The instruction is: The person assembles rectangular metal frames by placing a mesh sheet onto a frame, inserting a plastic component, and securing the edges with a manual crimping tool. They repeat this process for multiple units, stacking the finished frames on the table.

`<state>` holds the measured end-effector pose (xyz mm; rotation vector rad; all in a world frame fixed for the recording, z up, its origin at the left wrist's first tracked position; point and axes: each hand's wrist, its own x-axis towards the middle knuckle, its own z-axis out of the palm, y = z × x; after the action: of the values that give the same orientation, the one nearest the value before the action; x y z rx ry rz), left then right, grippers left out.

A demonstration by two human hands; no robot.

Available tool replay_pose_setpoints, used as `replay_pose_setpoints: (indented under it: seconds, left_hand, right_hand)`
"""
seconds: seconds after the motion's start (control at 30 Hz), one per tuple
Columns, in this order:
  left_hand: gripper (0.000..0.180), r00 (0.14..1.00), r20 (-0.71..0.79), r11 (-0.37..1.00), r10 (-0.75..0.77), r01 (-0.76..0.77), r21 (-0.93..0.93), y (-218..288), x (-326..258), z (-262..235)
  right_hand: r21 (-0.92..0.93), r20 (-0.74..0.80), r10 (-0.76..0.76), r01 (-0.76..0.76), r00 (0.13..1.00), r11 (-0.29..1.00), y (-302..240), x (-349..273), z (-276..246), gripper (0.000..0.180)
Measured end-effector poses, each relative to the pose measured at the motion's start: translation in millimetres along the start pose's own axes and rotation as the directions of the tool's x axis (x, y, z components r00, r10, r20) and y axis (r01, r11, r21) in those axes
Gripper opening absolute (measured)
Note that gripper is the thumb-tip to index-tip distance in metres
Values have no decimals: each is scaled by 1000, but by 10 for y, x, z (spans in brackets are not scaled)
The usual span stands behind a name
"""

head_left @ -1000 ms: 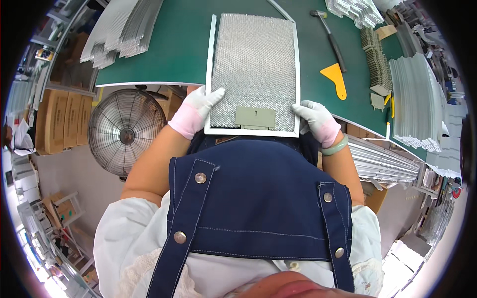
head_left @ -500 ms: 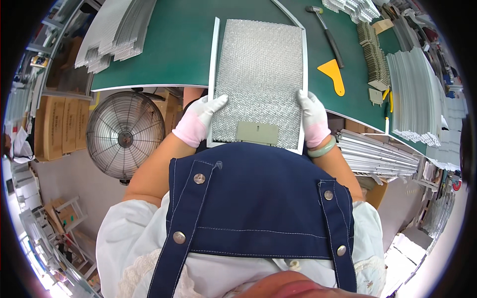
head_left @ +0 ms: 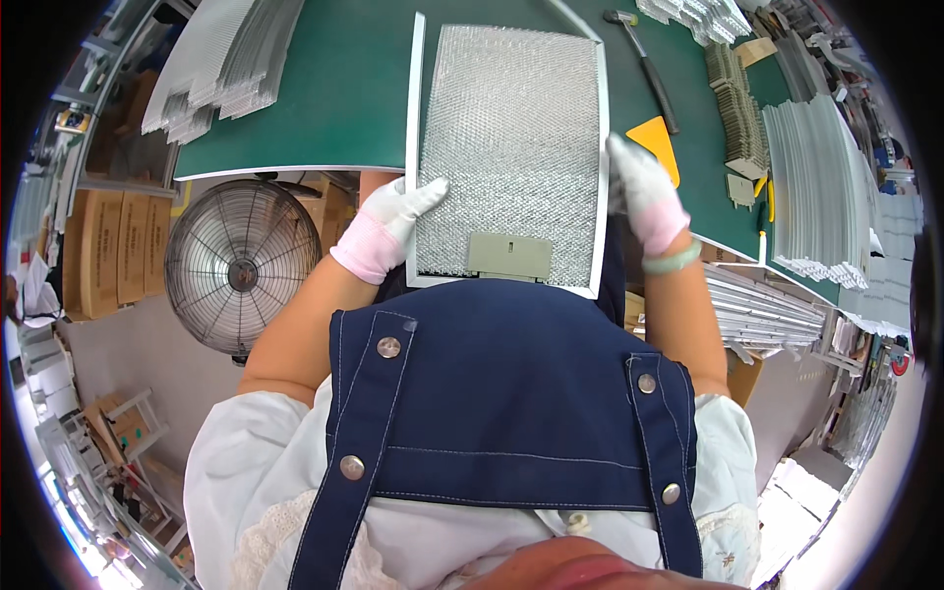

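A silvery mesh filter panel (head_left: 516, 128) lies within a pale metal frame (head_left: 414, 108), tilted between my body and the table. The frame's far strip (head_left: 575, 18) angles away from the far right corner, leaving that end unclosed. Along the near edge sits a grey-green plastic plate (head_left: 509, 256). My left hand (head_left: 401, 211), in a white and pink glove, is closed round the left rail, thumb over the mesh. My gloved right hand (head_left: 644, 192) is at the outer side of the right rail, fingers extended; its lower fingers are partly hidden.
A hammer (head_left: 649, 84), a yellow scraper (head_left: 657, 143) and stacked grey-green plates (head_left: 733, 108) lie on the green table (head_left: 324, 108) to the right. Mesh sheets (head_left: 231, 59) are piled at left, more sheets (head_left: 811, 187) at far right. A floor fan (head_left: 243, 270) stands left.
My right hand has let go of the mesh's right edge and shifted outward and slightly away from me. The framed panel has moved slightly left and away, with my left hand still holding it.
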<state>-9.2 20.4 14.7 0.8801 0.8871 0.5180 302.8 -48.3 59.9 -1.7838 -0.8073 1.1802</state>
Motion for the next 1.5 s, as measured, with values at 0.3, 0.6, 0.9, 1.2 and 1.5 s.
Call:
replay_pose_setpoints:
  seconds: [0.3, 0.6, 0.9, 1.2, 1.5]
  left_hand:
    - [42, 962, 271, 971, 29, -92, 222, 631, -71, 69]
    - [40, 971, 165, 972, 175, -197, 125, 567, 130, 199]
    - [36, 963, 221, 986, 151, -133, -96, 436, 245, 124]
    - [47, 992, -27, 851, 124, -93, 516, 337, 164, -31]
    - [46, 1000, -19, 925, 17, -9, 380, -136, -275, -13]
  right_hand:
    - [55, -162, -517, 530, 841, 846, -949, 1203, -446, 60]
    - [70, -306, -492, 535, 815, 842, -1071, 1138, -330, 46]
    - [229, -262, -384, 444, 885, 866, -1043, 787, -363, 40]
    - [-300, -81, -48, 22, 996, 954, 146, -322, -336, 49]
    - [242, 182, 198, -239, 963, 941, 714, -714, 148, 38]
